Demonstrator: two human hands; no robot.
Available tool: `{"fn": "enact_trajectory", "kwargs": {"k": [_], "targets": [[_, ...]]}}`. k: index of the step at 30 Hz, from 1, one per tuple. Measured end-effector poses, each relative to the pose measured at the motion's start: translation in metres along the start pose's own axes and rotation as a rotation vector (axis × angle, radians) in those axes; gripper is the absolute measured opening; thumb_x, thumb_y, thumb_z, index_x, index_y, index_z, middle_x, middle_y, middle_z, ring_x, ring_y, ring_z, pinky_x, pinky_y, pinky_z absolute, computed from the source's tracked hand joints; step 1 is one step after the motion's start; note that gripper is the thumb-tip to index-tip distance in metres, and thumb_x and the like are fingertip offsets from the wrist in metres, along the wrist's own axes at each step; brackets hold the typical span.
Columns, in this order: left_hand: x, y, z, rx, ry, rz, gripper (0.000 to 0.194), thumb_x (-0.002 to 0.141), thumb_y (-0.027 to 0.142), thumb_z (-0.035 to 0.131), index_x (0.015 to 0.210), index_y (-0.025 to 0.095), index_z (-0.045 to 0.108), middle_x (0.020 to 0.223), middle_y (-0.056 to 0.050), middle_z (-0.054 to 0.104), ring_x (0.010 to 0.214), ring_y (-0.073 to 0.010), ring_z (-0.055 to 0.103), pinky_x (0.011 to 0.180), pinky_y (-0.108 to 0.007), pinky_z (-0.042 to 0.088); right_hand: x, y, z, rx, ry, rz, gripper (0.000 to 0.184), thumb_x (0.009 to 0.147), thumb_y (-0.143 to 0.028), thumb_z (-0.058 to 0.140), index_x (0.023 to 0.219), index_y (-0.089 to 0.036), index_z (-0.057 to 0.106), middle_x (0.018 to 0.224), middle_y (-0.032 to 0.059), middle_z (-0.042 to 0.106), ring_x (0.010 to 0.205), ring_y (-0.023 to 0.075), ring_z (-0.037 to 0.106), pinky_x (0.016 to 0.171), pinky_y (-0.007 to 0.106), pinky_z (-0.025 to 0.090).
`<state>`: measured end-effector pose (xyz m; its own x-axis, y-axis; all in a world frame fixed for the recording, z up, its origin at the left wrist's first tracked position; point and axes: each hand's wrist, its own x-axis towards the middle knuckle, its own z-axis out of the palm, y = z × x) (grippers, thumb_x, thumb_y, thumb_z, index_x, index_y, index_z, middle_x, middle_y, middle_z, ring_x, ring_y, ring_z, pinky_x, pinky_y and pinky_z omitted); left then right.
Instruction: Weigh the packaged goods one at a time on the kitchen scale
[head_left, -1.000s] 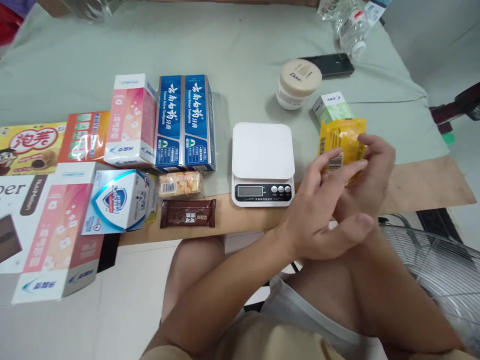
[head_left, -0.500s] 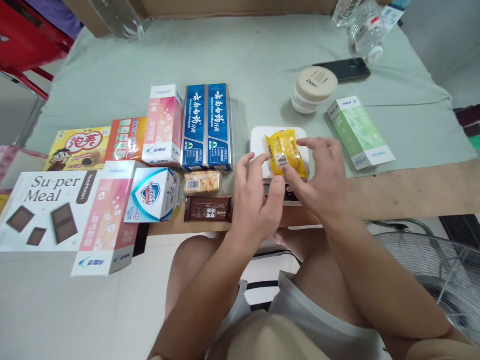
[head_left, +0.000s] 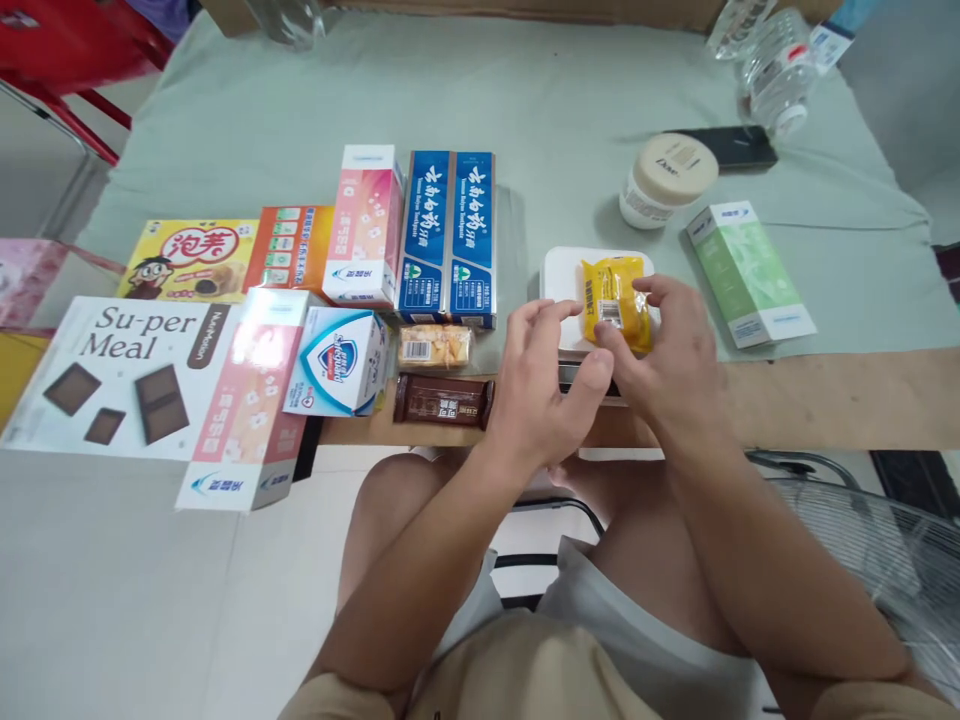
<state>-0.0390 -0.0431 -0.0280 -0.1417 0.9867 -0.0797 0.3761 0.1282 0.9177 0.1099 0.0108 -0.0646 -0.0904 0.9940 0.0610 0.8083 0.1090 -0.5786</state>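
A yellow snack packet (head_left: 624,282) with a barcode lies on the white top of a small kitchen scale (head_left: 559,275). My right hand (head_left: 671,365) has its thumb across the packet's front and its index finger at the upper right edge, holding it between them. At the scale's left front corner is my left hand (head_left: 544,385), fingers spread and curved, nothing in it. Just left of that hand lie a dark brown wafer bar (head_left: 442,400) and a small clear-wrapped biscuit pack (head_left: 454,346). My hands hide part of the scale's front panel.
Two blue toothpaste boxes (head_left: 472,230), pink boxes (head_left: 364,215), a soap box (head_left: 337,360) and a Su-per Meal box (head_left: 135,390) crowd the left. Rightward are a cream jar (head_left: 667,180), green box (head_left: 750,270), phone (head_left: 739,147) and plastic bottle (head_left: 776,80). A fan (head_left: 862,540) stands below right.
The whole view has shifted, so the table's things appear farther right. The yellow packet has turned slightly and shifted a little right on the scale, with my right thumb and finger at it.
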Motion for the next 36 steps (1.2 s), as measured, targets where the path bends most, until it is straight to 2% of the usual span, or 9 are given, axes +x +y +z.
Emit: {"fn": "enact_trajectory", "kwargs": {"k": [3, 5, 9, 12, 16, 20, 27, 32, 36], "targets": [[-0.003, 0.001, -0.003, -0.007, 0.081, 0.111, 0.043, 0.100, 0.055, 0.044, 0.115, 0.019, 0.061, 0.127, -0.016, 0.063, 0.121, -0.0248, 0.062, 0.104, -0.043, 0.055, 0.000, -0.006, 0.006, -0.102, -0.037, -0.004, 0.058, 0.083, -0.055, 0.069, 0.132, -0.025, 0.057, 0.139, 0.0193, 0.062, 0.129, 0.0410, 0.060, 0.101, 0.064, 0.050], [-0.006, 0.003, -0.004, -0.001, 0.119, 0.214, 0.033, 0.101, 0.049, 0.043, 0.097, 0.021, 0.061, 0.103, -0.010, 0.069, 0.101, -0.0217, 0.067, 0.093, -0.039, 0.057, 0.000, -0.010, 0.009, -0.166, -0.065, -0.036, 0.054, 0.084, -0.049, 0.070, 0.131, -0.026, 0.060, 0.144, 0.0193, 0.061, 0.128, 0.0416, 0.061, 0.101, 0.065, 0.049], [-0.016, 0.000, -0.008, 0.026, 0.138, 0.360, 0.031, 0.100, 0.033, 0.045, 0.071, 0.025, 0.045, 0.063, 0.001, 0.056, 0.060, -0.0152, 0.053, 0.062, -0.032, 0.047, 0.001, -0.016, 0.011, -0.142, -0.037, -0.123, 0.041, 0.083, -0.024, 0.062, 0.124, -0.027, 0.061, 0.137, 0.0151, 0.067, 0.123, 0.0363, 0.065, 0.102, 0.060, 0.051], [-0.026, -0.009, -0.019, 0.047, 0.225, 0.535, 0.031, 0.095, 0.021, 0.051, 0.067, 0.024, 0.039, 0.054, 0.004, 0.046, 0.050, -0.0132, 0.040, 0.054, -0.032, 0.034, 0.001, -0.023, 0.007, -0.042, 0.029, -0.230, 0.046, 0.080, -0.022, 0.062, 0.125, -0.026, 0.057, 0.136, 0.0149, 0.066, 0.125, 0.0340, 0.065, 0.104, 0.057, 0.052], [-0.043, -0.022, -0.042, 0.068, 0.275, 0.680, 0.025, 0.089, 0.018, 0.051, 0.069, 0.024, 0.038, 0.052, 0.004, 0.042, 0.047, -0.0140, 0.036, 0.051, -0.034, 0.026, -0.006, -0.043, 0.008, 0.129, 0.094, -0.520, 0.042, 0.080, -0.024, 0.064, 0.121, -0.027, 0.056, 0.128, 0.0127, 0.063, 0.120, 0.0307, 0.064, 0.098, 0.051, 0.056], [-0.054, -0.029, -0.056, 0.085, 0.298, 0.682, 0.025, 0.089, 0.020, 0.049, 0.068, 0.024, 0.037, 0.050, 0.005, 0.039, 0.046, -0.0141, 0.034, 0.051, -0.035, 0.025, -0.012, -0.069, 0.025, 0.168, -0.062, -0.684, 0.033, 0.081, -0.018, 0.064, 0.113, -0.027, 0.061, 0.116, 0.0093, 0.067, 0.107, 0.0260, 0.066, 0.090, 0.041, 0.055], [-0.054, -0.031, -0.062, 0.127, 0.302, 0.527, 0.032, 0.094, 0.021, 0.047, 0.065, 0.024, 0.035, 0.051, 0.004, 0.042, 0.047, -0.0140, 0.036, 0.052, -0.036, 0.029, -0.006, -0.092, 0.046, 0.102, -0.183, -0.802, 0.028, 0.084, -0.012, 0.061, 0.106, -0.025, 0.070, 0.121, 0.0072, 0.071, 0.110, 0.0239, 0.066, 0.098, 0.040, 0.048], [-0.055, -0.035, -0.068, 0.180, 0.278, 0.446, 0.038, 0.098, 0.027, 0.042, 0.062, 0.024, 0.033, 0.051, 0.003, 0.042, 0.048, -0.0144, 0.038, 0.054, -0.036, 0.033, -0.005, -0.095, 0.053, 0.128, -0.209, -0.784, 0.033, 0.088, -0.007, 0.055, 0.108, -0.028, 0.070, 0.121, 0.0025, 0.077, 0.134, 0.0239, 0.064, 0.121, 0.046, 0.037], [-0.052, -0.036, -0.065, 0.108, 0.310, 0.475, 0.035, 0.096, 0.023, 0.046, 0.064, 0.024, 0.034, 0.052, 0.004, 0.040, 0.049, -0.0144, 0.035, 0.054, -0.036, 0.030, -0.009, -0.095, 0.052, 0.156, -0.193, -0.777, 0.024, 0.094, -0.018, 0.059, 0.113, -0.029, 0.069, 0.126, 0.0029, 0.077, 0.142, 0.0254, 0.060, 0.124, 0.048, 0.035]]}}
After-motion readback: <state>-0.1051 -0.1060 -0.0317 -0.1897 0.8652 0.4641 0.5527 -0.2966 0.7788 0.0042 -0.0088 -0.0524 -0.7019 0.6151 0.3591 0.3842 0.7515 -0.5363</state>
